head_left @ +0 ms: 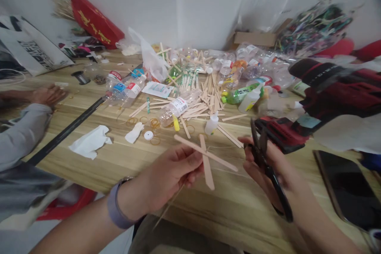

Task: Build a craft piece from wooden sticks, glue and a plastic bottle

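the left hand (178, 166), near the middle of the frame, pinches two crossed flat sticks (220, 160) between thumb and fingers, close by the spot where they cross. one stick slants from upper left to lower right; the other stands closer to upright, its foot tipped a little right. the right hand (282, 166), right of centre, grasps black scissors (261, 154), whose blades seem slightly parted and point to the top of the frame, not across at the sticks. the crossing lies left of the blades and slightly lower, with a gap between; the left hand is nearer to it. the slanted stick's free end is the part closest to the right hand. a thin strand (169, 208) trails from beneath the left hand towards the bottom of the frame.
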A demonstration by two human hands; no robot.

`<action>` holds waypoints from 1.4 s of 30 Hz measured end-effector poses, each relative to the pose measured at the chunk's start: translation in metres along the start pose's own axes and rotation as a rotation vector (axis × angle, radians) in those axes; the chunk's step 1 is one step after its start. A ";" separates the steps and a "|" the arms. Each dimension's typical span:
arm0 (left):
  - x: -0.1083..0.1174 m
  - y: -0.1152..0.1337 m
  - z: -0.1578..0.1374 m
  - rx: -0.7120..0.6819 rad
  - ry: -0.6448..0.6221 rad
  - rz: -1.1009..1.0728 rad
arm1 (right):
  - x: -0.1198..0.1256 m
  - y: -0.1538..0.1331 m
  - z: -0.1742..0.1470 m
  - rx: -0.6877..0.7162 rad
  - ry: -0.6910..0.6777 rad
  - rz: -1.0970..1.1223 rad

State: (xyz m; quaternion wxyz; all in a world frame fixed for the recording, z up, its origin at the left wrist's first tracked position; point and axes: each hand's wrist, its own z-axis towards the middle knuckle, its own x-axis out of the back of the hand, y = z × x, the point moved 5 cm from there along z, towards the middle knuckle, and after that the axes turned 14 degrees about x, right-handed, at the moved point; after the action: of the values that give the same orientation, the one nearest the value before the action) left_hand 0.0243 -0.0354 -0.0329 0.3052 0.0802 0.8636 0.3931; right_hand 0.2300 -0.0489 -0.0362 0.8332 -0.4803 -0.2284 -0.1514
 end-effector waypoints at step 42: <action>-0.009 -0.019 0.008 0.102 -0.033 0.085 | -0.028 -0.022 -0.004 0.152 -0.378 -0.214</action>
State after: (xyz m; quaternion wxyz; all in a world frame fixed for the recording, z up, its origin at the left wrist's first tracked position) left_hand 0.0386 -0.0466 -0.0465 0.2977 0.1389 0.8733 0.3598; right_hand 0.1969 -0.0629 -0.0364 0.7887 -0.4090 -0.4407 -0.1286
